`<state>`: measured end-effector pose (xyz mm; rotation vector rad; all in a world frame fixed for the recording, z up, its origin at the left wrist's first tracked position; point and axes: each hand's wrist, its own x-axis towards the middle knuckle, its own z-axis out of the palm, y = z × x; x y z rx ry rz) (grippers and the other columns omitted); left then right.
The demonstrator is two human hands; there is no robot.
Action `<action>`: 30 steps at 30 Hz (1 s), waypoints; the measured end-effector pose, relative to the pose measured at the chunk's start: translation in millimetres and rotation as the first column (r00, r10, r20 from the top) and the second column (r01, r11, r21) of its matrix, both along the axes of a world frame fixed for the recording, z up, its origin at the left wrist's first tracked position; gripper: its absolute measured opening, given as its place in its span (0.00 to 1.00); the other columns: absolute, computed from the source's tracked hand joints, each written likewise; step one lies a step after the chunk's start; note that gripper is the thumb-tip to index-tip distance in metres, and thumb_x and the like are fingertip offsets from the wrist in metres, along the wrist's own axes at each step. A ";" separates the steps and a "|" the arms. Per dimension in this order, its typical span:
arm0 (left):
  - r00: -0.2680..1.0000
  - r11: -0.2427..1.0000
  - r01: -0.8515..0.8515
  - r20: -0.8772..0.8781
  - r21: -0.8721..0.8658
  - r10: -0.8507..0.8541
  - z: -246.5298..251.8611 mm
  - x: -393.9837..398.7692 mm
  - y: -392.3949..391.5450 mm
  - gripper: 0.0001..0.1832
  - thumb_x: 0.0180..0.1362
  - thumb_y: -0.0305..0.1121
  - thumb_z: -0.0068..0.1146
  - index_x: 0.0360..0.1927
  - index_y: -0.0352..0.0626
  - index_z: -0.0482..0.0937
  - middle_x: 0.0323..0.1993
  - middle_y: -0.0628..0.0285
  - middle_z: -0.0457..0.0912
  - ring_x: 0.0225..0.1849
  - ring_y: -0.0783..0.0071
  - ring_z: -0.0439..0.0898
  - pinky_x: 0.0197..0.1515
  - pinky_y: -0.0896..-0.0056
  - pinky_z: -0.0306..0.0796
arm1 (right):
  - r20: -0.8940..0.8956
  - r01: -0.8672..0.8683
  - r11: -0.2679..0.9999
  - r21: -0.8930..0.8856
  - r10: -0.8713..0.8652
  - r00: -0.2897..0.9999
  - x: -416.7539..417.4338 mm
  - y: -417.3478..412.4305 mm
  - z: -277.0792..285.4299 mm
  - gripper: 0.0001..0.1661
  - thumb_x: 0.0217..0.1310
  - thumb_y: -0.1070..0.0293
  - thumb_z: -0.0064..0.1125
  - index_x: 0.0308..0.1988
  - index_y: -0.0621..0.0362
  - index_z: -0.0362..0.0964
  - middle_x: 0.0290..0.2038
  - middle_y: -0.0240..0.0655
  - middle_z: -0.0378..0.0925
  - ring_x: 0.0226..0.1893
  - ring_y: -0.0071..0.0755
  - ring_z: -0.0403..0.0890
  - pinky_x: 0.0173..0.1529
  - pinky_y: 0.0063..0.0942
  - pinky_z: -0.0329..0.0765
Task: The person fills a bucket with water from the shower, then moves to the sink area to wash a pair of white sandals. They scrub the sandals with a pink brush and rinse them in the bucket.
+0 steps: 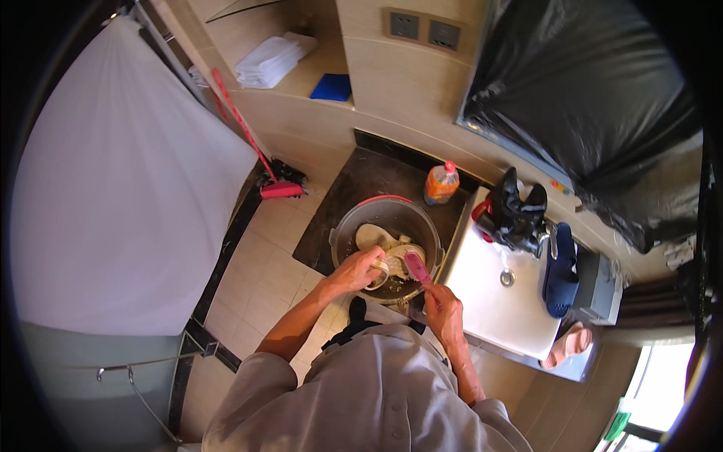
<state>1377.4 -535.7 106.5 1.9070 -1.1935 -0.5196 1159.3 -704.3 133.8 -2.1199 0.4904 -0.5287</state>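
Note:
A round dark bucket [347,221] stands in front of me on a dark stone ledge. Over its near rim, my left hand [361,269] grips a light-coloured shoe [402,261] by its heel end. The fingers of my right hand [444,312] are closed on the handle of a pink scrubbing brush [417,266], whose head lies at the shoe's right side. Behind that shoe, another pale shoe or sole [374,236] rests in the bucket. Wet-looking dark patches show at the bottom, where details are hard to tell.
An orange-labelled bottle [442,183] stands behind the bucket. To the right is a white sink [480,288] with black boots [514,212], a blue slipper [560,271] and a pink slipper [567,346] around it. A red-handled broom [281,190] leans at the left, near a white curtain [130,186].

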 end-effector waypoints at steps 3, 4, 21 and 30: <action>0.987 0.985 -0.155 -0.060 -0.073 0.151 -1.1 -9.8 -4.3 0.14 0.51 0.24 0.60 0.43 0.41 0.73 0.31 0.55 0.78 0.33 0.61 0.79 0.36 0.62 0.73 | 0.029 0.003 1.000 0.024 -0.003 1.000 4.2 -2.9 3.0 0.12 0.62 0.77 0.57 0.45 0.64 0.81 0.41 0.47 0.83 0.33 0.39 0.84 0.37 0.31 0.80; 0.974 0.968 -0.219 -0.086 -0.121 0.210 -1.0 -12.4 -2.0 0.14 0.51 0.24 0.61 0.42 0.41 0.74 0.30 0.56 0.78 0.32 0.64 0.79 0.37 0.64 0.73 | 0.043 0.005 0.997 0.080 -0.009 0.999 5.6 -0.5 5.6 0.12 0.63 0.77 0.57 0.45 0.64 0.81 0.41 0.45 0.83 0.33 0.34 0.82 0.38 0.29 0.79; 0.627 0.665 -0.736 -0.503 -0.130 0.595 -42.5 -5.9 -25.6 0.14 0.49 0.32 0.71 0.30 0.39 0.75 0.25 0.68 0.74 0.28 0.82 0.70 0.29 0.74 0.66 | -0.046 0.029 0.958 0.284 -0.016 0.999 14.0 4.5 25.6 0.18 0.65 0.72 0.58 0.52 0.67 0.78 0.37 0.37 0.83 0.36 0.24 0.79 0.43 0.24 0.76; 0.587 0.684 -0.720 -0.633 -0.122 0.505 -60.1 -22.8 -25.0 0.16 0.51 0.32 0.74 0.30 0.41 0.74 0.25 0.70 0.73 0.27 0.84 0.70 0.28 0.78 0.65 | -0.103 0.035 0.960 0.279 -0.006 0.995 5.3 3.5 24.1 0.17 0.64 0.72 0.58 0.51 0.68 0.79 0.37 0.38 0.84 0.36 0.24 0.80 0.43 0.23 0.77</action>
